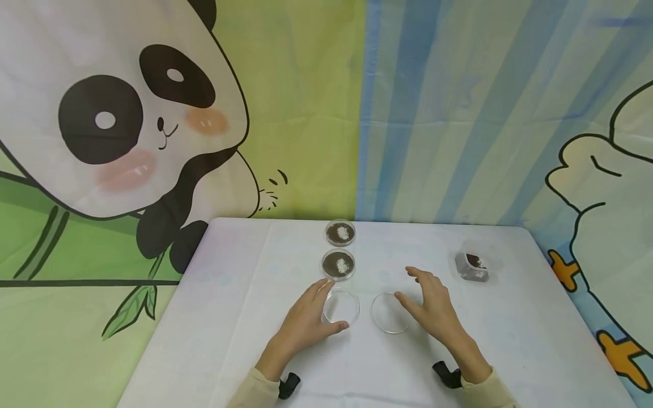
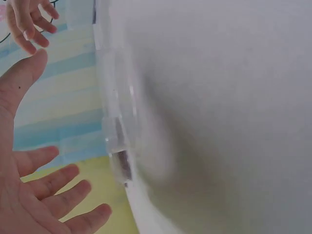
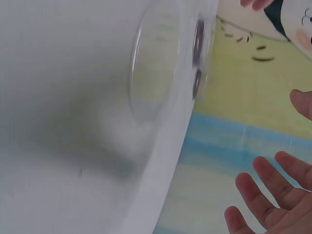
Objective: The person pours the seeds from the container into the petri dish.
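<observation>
In the head view, my left hand (image 1: 306, 320) hovers beside a see-through round dish (image 1: 348, 292), with thumb and fingers spread and nothing held. To the right, my right hand (image 1: 435, 309) is raised beside a second see-through round piece (image 1: 390, 332), a dish or a lid. Its fingers are spread too and grip nothing. The left wrist view shows the left hand (image 2: 44, 190) with its fingers apart above the tabletop. Likewise, the right hand (image 3: 278, 195) has its fingers spread in the right wrist view, away from the round piece (image 3: 134, 73).
Beyond the left hand stand two round dishes, a nearer one (image 1: 336, 264) and a farther one (image 1: 338, 232), holding dark brown material with white bits on top. A see-through tub (image 1: 471, 273) with similar contents sits on the white table (image 1: 245, 317) at right. A printed curtain (image 1: 306, 113) hangs behind.
</observation>
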`<action>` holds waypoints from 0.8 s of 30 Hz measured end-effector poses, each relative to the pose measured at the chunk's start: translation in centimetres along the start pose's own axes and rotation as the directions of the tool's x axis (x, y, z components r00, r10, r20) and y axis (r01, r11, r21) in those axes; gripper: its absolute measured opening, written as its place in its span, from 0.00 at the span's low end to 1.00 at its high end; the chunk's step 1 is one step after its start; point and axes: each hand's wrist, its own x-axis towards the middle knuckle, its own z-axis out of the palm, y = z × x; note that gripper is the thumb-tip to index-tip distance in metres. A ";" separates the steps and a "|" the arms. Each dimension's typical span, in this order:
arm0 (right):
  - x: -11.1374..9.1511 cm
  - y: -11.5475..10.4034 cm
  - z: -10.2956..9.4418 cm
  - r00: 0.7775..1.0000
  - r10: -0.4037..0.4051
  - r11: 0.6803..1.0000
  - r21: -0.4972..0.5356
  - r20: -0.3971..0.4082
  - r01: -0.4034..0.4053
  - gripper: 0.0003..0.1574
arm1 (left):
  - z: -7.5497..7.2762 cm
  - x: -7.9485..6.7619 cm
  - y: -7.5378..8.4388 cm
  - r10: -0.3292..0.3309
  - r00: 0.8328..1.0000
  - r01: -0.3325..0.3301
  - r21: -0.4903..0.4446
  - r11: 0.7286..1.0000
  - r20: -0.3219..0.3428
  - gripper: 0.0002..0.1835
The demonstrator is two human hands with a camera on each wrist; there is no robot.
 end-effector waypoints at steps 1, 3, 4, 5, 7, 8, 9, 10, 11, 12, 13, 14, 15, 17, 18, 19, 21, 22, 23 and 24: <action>0.1 0.5 -0.3 1.000 0.002 1.000 -0.008 -0.019 -0.002 0.38 | 0.1 0.0 -0.1 -0.004 1.000 0.004 -0.005 1.000 0.000 0.55; 0.3 1.6 -1.0 0.998 0.006 0.999 -0.031 -0.061 -0.008 0.38 | 0.3 -0.1 -0.4 -0.018 1.000 0.018 -0.013 1.000 0.002 0.56; 0.5 2.2 -1.4 0.996 0.013 0.999 -0.041 -0.083 -0.016 0.38 | 0.4 -0.1 -0.6 -0.026 1.000 0.026 -0.015 1.000 0.005 0.56; 0.6 2.8 -1.8 0.994 0.025 0.998 -0.050 -0.105 -0.030 0.38 | 0.6 -0.2 -0.8 -0.035 0.999 0.035 -0.017 0.999 0.007 0.56; 0.8 4.1 -2.7 0.988 0.053 0.995 -0.072 -0.146 -0.064 0.38 | 0.8 -0.2 -1.1 -0.057 0.998 0.057 -0.018 0.998 0.017 0.56; 0.9 4.7 -3.1 0.983 0.075 0.992 -0.084 -0.165 -0.090 0.38 | 0.9 -0.3 -1.3 -0.068 0.997 0.069 -0.009 0.998 0.026 0.56; 1.0 5.3 -3.6 0.977 0.101 0.988 -0.095 -0.186 -0.120 0.38 | 1.0 -0.2 -1.4 -0.078 0.996 0.078 -0.001 0.997 0.035 0.57; 1.2 5.9 -4.0 0.970 0.123 0.984 -0.101 -0.210 -0.147 0.39 | 1.0 -0.2 -1.5 -0.086 0.995 0.085 0.008 0.996 0.045 0.57; 1.3 6.5 -4.4 0.961 0.149 0.978 -0.108 -0.235 -0.178 0.39 | 1.1 -0.2 -1.7 -0.093 0.994 0.093 0.013 0.996 0.055 0.57; 1.4 7.2 -4.8 0.950 0.175 0.971 -0.116 -0.258 -0.210 0.39 | 1.1 -0.2 -1.8 -0.098 0.993 0.097 0.020 0.995 0.064 0.57; 1.6 7.7 -5.2 0.937 0.211 0.961 -0.116 -0.279 -0.251 0.40 | 1.2 -0.2 -1.9 -0.101 0.992 0.099 0.028 0.995 0.070 0.56; 1.7 8.3 -5.5 0.922 0.252 0.948 -0.117 -0.294 -0.296 0.42 | 1.2 -0.1 -2.0 -0.105 0.991 0.102 0.037 0.994 0.079 0.56; 1.7 8.8 -5.8 0.907 0.291 0.934 -0.117 -0.304 -0.338 0.44 | 1.2 -0.1 -2.0 -0.106 0.991 0.103 0.041 0.994 0.086 0.56; 1.8 9.8 -6.4 0.875 0.385 0.891 -0.127 -0.294 -0.435 0.50 | 1.3 -0.1 -2.2 -0.117 0.987 0.112 0.054 0.992 0.107 0.56; 1.7 10.2 -6.6 0.857 0.435 0.866 -0.135 -0.276 -0.482 0.53 | 1.3 -0.1 -2.3 -0.123 0.985 0.116 0.063 0.991 0.121 0.56; 1.7 10.6 -6.8 0.841 0.480 0.841 -0.141 -0.251 -0.522 0.57 | 1.3 -0.1 -2.4 -0.127 0.983 0.119 0.070 0.990 0.132 0.55; 1.5 11.4 -7.0 0.814 0.547 0.801 -0.159 -0.195 -0.577 0.64 | 1.4 -0.1 -2.5 -0.140 0.977 0.128 0.083 0.988 0.163 0.55; 1.4 11.7 -7.1 0.800 0.577 0.784 -0.164 -0.167 -0.599 0.67 | 1.4 -0.1 -2.5 -0.148 0.973 0.134 0.092 0.987 0.176 0.55; 1.4 11.9 -7.2 0.788 0.599 0.771 -0.164 -0.142 -0.616 0.69 | 1.3 -0.1 -2.5 -0.154 0.971 0.138 0.099 0.985 0.185 0.55; 1.3 12.1 -7.2 0.778 0.617 0.761 -0.163 -0.119 -0.628 0.71 | 1.4 -0.2 -2.6 -0.161 0.968 0.142 0.105 0.984 0.194 0.54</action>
